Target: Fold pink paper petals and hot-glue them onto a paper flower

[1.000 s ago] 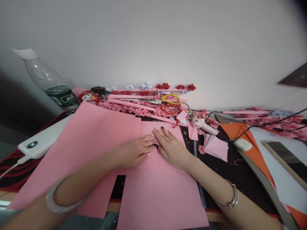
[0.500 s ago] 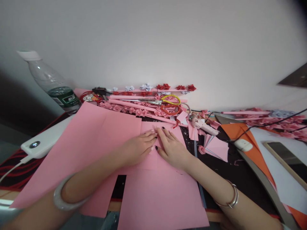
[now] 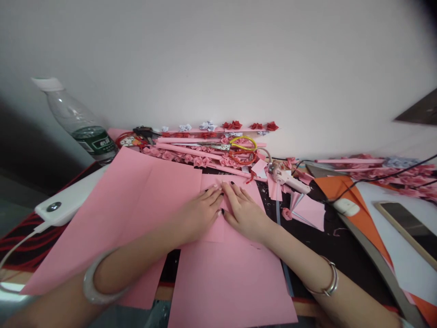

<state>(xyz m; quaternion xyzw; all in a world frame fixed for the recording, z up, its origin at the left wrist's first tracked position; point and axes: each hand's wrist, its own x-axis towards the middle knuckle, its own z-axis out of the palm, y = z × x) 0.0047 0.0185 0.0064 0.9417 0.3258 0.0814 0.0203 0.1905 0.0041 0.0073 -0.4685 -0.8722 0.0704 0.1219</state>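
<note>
A pink paper sheet (image 3: pixel 215 234) with a crease down its middle lies under both of my hands. My left hand (image 3: pixel 200 214) rests flat on it, fingers stretched toward the crease. Just across the crease, my right hand (image 3: pixel 246 214) also lies flat, its thumb and fingers extended. The fingertips of the two hands nearly meet. To the left, a larger pink sheet (image 3: pixel 129 200) with a faint fold passes under my left forearm. Nearer me, another pink sheet (image 3: pixel 235 282) hangs over the table's front edge.
Scissors (image 3: pixel 225 146) lie among pink paper rolls (image 3: pixel 189 150) and paper flowers (image 3: pixel 201 161) along the wall. A pink glue gun (image 3: pixel 290 180) sits behind my right hand. At left stand a water bottle (image 3: pixel 82 123) and a white power bank (image 3: pixel 70 196); a phone (image 3: pixel 409 228) lies right.
My left hand and forearm have shifted slightly to the right and toward me along the paper. My right hand stays nearly in place.
</note>
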